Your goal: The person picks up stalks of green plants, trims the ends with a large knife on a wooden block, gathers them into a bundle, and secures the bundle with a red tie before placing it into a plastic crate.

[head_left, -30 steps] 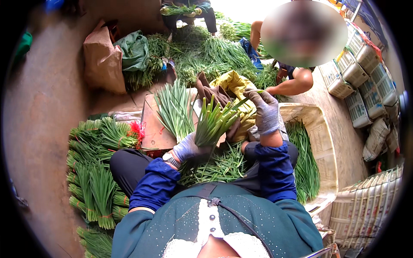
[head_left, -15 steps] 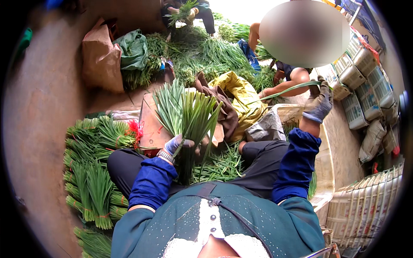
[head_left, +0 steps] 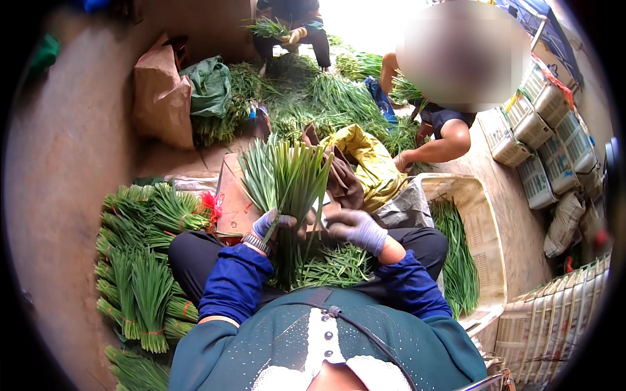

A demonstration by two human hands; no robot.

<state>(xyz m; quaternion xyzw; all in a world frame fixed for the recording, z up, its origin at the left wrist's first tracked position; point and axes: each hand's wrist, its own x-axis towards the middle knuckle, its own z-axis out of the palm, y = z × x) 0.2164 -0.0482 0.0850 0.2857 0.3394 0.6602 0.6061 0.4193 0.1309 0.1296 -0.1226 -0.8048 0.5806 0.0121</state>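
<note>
In front of my lap, my gloved left hand (head_left: pixel 272 225) is wrapped round an upright bunch of garlic chives (head_left: pixel 297 179), with long green leaves above and below the grip. My gloved right hand (head_left: pixel 358 230) is just right of that bunch, its fingers curled toward the stalks. Whether it pinches a blade there is too small to make out. Loose green leaves (head_left: pixel 336 266) lie on the ground between my legs. Banded bundles of chives (head_left: pixel 145 280) are stacked to my left, tied with thin red bands.
A cream plastic crate (head_left: pixel 492 260) with long green chives stands at my right. A yellow sack (head_left: pixel 365 159) and a brown cloth (head_left: pixel 343 177) lie ahead. Beyond, two people sit by a large heap of chives (head_left: pixel 339 94). Stacked crates (head_left: pixel 528 124) line the right side.
My right hand has come down and left from the far right, where it held a long green blade, to the bunch. My left hand keeps its grip on the chives.
</note>
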